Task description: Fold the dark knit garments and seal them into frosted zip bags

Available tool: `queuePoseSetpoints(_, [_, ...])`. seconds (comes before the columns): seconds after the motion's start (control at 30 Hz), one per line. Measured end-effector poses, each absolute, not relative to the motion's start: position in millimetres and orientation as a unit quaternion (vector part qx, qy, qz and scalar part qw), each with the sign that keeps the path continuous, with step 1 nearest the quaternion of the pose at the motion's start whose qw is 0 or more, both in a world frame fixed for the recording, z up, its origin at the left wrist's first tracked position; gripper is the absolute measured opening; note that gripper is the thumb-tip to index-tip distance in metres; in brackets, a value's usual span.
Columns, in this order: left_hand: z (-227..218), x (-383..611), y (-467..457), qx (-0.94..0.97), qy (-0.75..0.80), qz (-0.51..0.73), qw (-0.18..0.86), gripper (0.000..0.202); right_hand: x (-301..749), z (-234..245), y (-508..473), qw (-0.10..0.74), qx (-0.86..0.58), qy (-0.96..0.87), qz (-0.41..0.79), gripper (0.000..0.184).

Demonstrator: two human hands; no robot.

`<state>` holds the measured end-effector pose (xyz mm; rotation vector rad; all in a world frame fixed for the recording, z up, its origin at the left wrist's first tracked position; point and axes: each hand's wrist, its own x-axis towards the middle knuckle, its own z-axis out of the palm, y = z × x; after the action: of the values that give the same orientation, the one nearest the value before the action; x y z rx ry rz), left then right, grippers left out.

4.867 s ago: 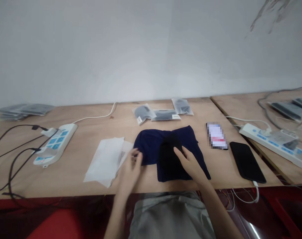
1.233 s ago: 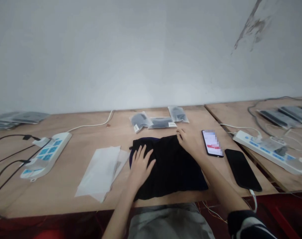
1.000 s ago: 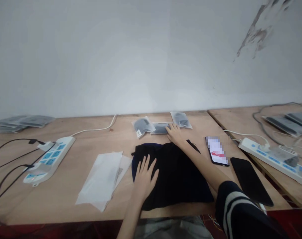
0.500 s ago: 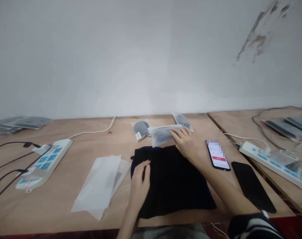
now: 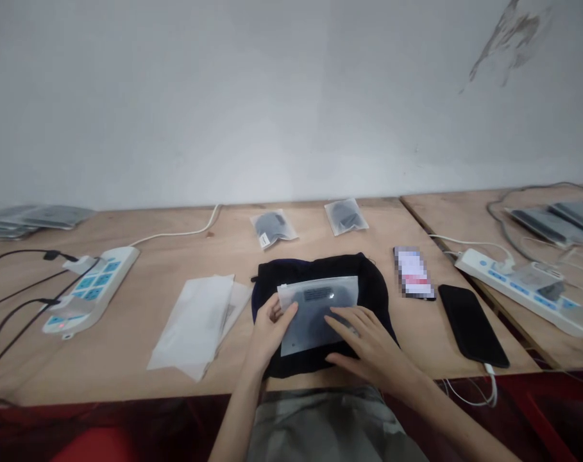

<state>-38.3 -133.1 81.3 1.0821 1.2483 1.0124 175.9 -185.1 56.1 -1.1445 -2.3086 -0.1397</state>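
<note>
A frosted zip bag [image 5: 315, 296] with dark contents and printed text lies over a folded black cloth [image 5: 378, 292] at the table's near edge. The left side of the bag is pinched between the thumb and fingers of my left hand [image 5: 272, 327]. On the bag's right part rest the spread fingers of my right hand [image 5: 363, 337], palm down. Behind the cloth lie two small frosted bags with dark contents, a left one [image 5: 274, 229] bearing a white label and a right one [image 5: 346, 217].
Flat white bags [image 5: 192, 324] are stacked left of the cloth. Farther left is a power strip [image 5: 93, 289] with black cables. To the right lie a lit phone [image 5: 414, 273], a dark phone [image 5: 471, 326] and another power strip [image 5: 526, 292]. Packaged dark items [image 5: 551, 224] sit far right.
My right hand has brought the zip bag from behind the cloth down onto it. My left hand has taken hold of the bag's left side. The view has shifted slightly.
</note>
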Motion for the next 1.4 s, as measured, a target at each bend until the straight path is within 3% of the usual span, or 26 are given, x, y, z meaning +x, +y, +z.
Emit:
queuePoseSetpoints(0.2, [91.3, -38.7, -145.4, 0.601, 0.535, 0.435, 0.405, 0.029, 149.6, 109.8, -147.2, 0.342, -0.427, -0.837, 0.008, 0.027])
queuePoseSetpoints(0.4, [99.9, -38.1, -157.8, 0.657, 0.539, 0.470, 0.236, 0.017, 122.7, 126.2, -118.3, 0.351, -0.373, -0.853, 0.101, 0.017])
queuePoseSetpoints(0.63, [99.3, -38.5, -161.4, 0.577, 0.574, 0.504, 0.289, 0.014, 135.8, 134.2, -123.6, 0.313, -0.348, -0.856, 0.220, 0.010])
queuePoseSetpoints(0.8, [94.4, -32.4, -159.9, 0.498, 0.556, 0.546, 0.380, 0.016, 136.9, 131.6, -128.2, 0.321, -0.361, -0.856, 0.184, 0.012])
queuePoseSetpoints(1.1, [109.8, -55.9, -151.3, 0.446, 0.563, 0.669, 0.193, 0.019, 183.4, 152.5, -138.0, 0.343, -0.439, -0.826, 0.081, 0.016])
queuePoseSetpoints(1.3, [94.6, -57.1, -133.8, 0.453, 0.540, 0.677, 0.215, 0.016, 216.9, 145.8, -138.4, 0.380, -0.502, -0.776, 0.040, 0.017])
queuePoseSetpoints(1.4, [80.5, -47.0, -138.6, 0.497, 0.538, 0.635, 0.244, 0.014, 215.4, 126.8, -143.7, 0.349, -0.510, -0.782, 0.083, 0.015])
